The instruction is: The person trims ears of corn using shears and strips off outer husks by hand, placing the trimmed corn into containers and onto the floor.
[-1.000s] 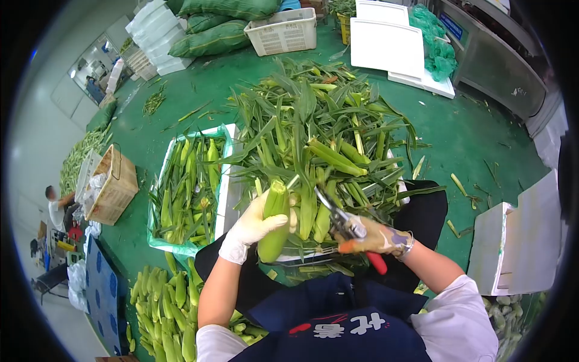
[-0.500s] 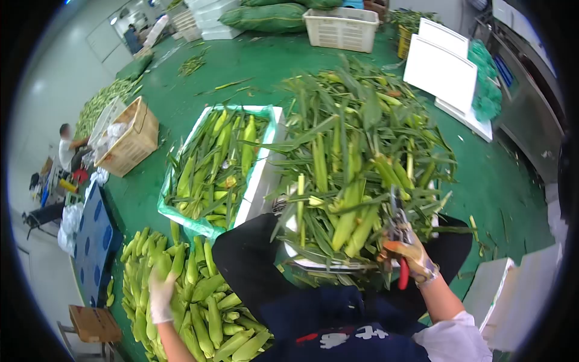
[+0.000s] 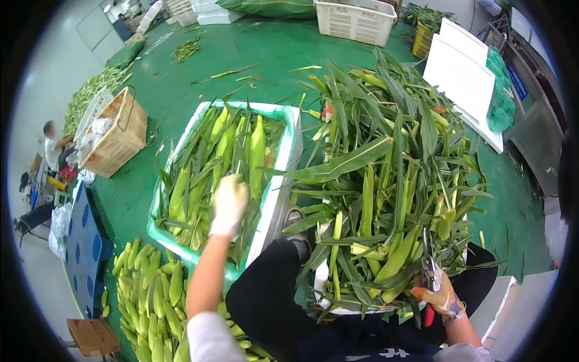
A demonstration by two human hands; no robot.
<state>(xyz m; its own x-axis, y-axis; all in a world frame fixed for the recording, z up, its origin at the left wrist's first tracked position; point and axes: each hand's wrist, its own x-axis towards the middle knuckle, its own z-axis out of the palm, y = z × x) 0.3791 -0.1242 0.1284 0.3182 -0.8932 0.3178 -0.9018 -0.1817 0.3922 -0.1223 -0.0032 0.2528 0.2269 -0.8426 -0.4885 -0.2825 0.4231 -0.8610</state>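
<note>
My left hand, in a pale glove, is over the foam box lined with green plastic. Its fingers look curled among the unhusked corn ears and leaves, and whatever they hold is hidden. One tall ear of corn lies just right of that hand. My right hand, gloved with orange fingertips, grips red-handled pruning shears. Their blades point up beside a large heap of leafy corn, resting on a white box between my legs. A pile of trimmed corn ears lies on the floor at lower left.
White foam lids and green netting are at the right. Crates stand at the back, including a white one. A beige basket, a blue pallet and a cardboard box line the left, where another person sits.
My left hand has moved from above the trimmed pile up and right into the lined foam box. My right hand still holds the shears by the leafy heap. The camera view has shifted.
</note>
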